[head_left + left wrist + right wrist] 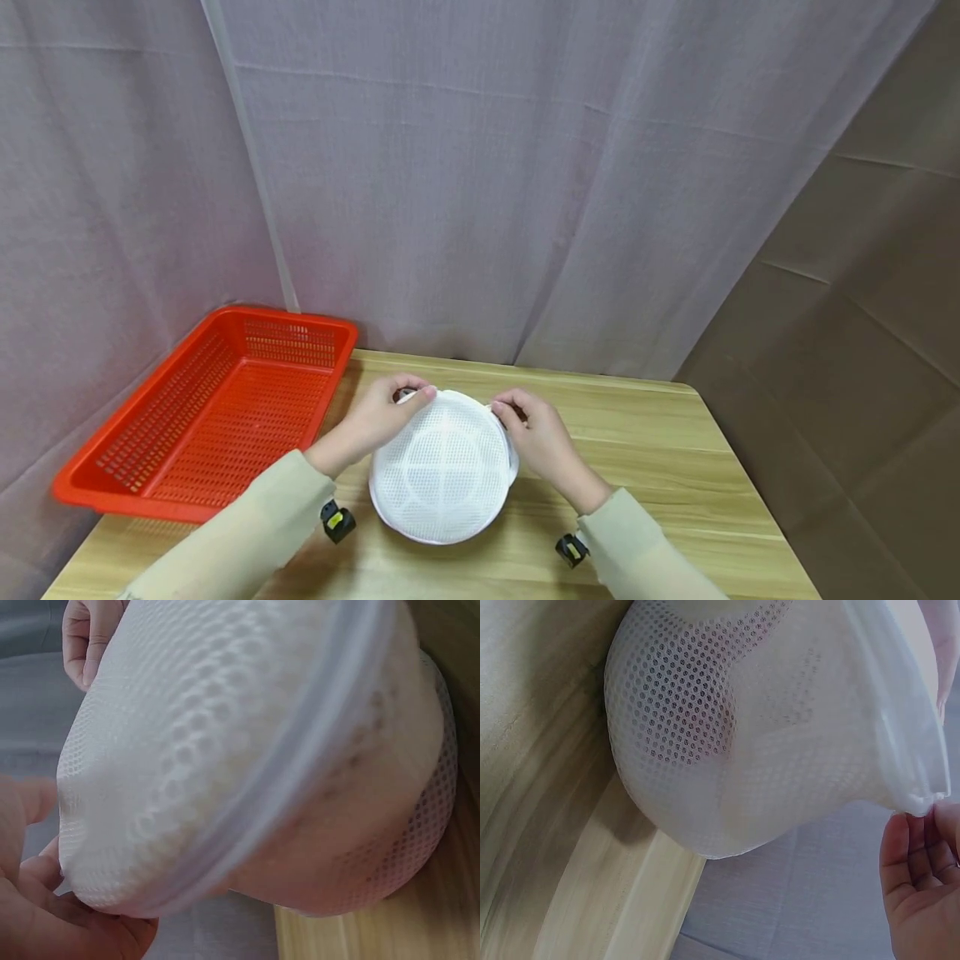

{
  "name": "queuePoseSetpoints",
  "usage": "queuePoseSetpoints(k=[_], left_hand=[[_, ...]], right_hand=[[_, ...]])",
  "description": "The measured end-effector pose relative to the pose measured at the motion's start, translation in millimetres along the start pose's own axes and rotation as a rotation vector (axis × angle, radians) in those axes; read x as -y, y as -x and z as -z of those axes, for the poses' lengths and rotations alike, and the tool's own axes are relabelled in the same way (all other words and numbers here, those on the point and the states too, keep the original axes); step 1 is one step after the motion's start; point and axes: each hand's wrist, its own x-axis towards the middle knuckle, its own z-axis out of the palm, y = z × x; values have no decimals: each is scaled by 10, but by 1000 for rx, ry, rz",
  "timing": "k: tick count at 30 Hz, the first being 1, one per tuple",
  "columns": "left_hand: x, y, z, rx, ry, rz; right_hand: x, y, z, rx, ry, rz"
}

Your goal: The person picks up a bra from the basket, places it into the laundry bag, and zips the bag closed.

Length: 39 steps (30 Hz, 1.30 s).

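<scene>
A round white mesh laundry bag (442,467) is held up over the wooden table, its flat circular face toward the head camera. My left hand (382,414) grips its upper left edge, thumb on the mesh. At the upper right edge, my right hand (538,433) pinches the rim between thumb and fingers. In the right wrist view, the fingertips (932,814) close on the end of the zipper band (900,712). Something pinkish beige (337,840) shows through the bag's side mesh in the left wrist view; its shape is hidden.
On the left of the table (637,450) stands a red plastic basket (247,417) with slotted walls and nothing in it. Grey curtains (465,183) hang behind the table's back edge, and a brown cloth (847,350) hangs along the right side.
</scene>
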Motion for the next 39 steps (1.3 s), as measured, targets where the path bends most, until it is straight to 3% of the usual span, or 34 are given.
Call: queuePoseSetpoints(k=[6,19,28,39], left_hand=[[-63,3,-26,42,-83,-42],[-80,10,-59,34,-111,-67],[-70,25,-72,47,-114,-22],[-53,31,-66,13,-108,-2]], right_hand=[[30,19,-21,24,-22,15],[19,51,-34,68,-11,17],[4,64,-41,110,14,26],[-33,71,-58,69,55,62]])
